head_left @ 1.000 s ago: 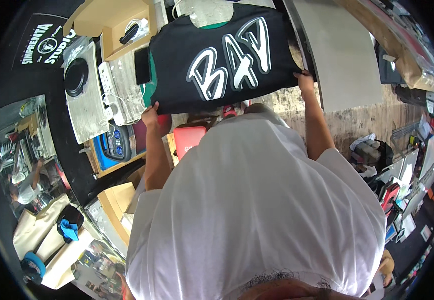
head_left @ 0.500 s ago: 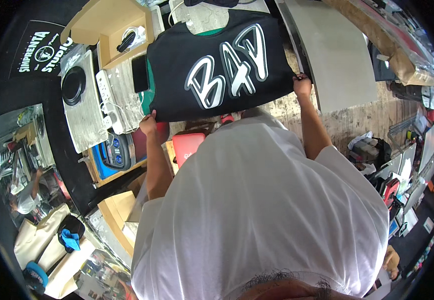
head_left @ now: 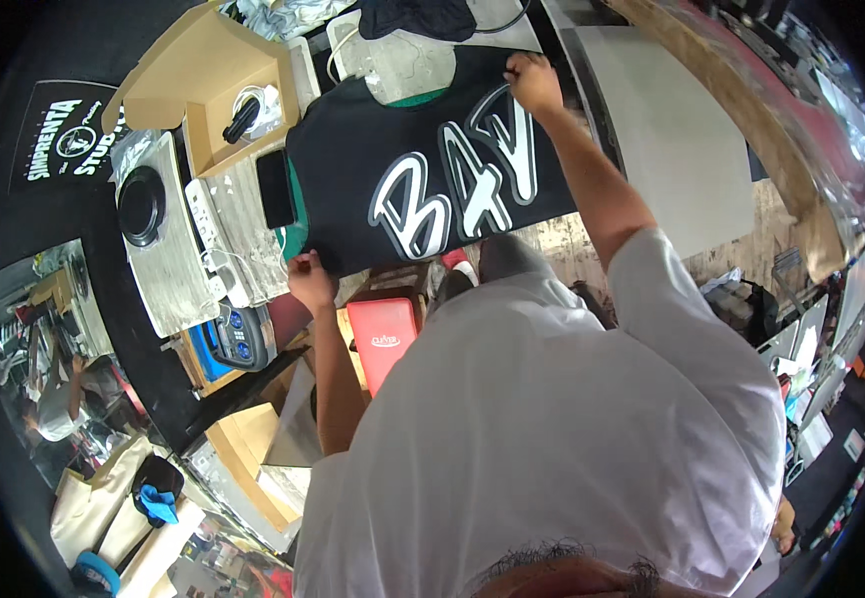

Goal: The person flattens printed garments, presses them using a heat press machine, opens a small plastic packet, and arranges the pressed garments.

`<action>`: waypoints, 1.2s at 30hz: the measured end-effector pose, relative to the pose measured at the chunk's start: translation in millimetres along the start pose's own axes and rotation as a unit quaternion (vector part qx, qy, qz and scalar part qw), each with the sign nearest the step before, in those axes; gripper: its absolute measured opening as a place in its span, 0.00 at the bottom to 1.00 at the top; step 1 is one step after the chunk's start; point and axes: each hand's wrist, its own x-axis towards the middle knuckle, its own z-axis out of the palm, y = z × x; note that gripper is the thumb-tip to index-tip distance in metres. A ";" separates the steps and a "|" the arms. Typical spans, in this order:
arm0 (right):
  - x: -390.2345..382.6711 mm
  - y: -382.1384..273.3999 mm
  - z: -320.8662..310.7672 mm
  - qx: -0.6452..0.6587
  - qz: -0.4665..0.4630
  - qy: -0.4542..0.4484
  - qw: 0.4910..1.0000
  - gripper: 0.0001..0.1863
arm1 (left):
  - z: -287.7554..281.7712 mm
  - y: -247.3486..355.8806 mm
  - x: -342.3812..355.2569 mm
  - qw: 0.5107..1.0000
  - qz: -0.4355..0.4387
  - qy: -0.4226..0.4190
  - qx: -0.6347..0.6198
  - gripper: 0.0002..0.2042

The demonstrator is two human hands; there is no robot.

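got the black shirt [head_left: 432, 179] stretched flat between my hands, left hand [head_left: 310, 279] pinching its near corner, right hand [head_left: 534, 82] pinching the far edge

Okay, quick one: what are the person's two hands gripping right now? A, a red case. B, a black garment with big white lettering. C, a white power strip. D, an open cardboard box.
B: the left hand pinches one edge of the black garment and the right hand grips the opposite edge, spreading it over the worktable.
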 end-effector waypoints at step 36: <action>68.5 -10.0 68.7 -0.046 0.001 -0.020 0.999 0.10 | 203.6 173.0 188.9 0.962 0.233 -0.036 0.136 0.08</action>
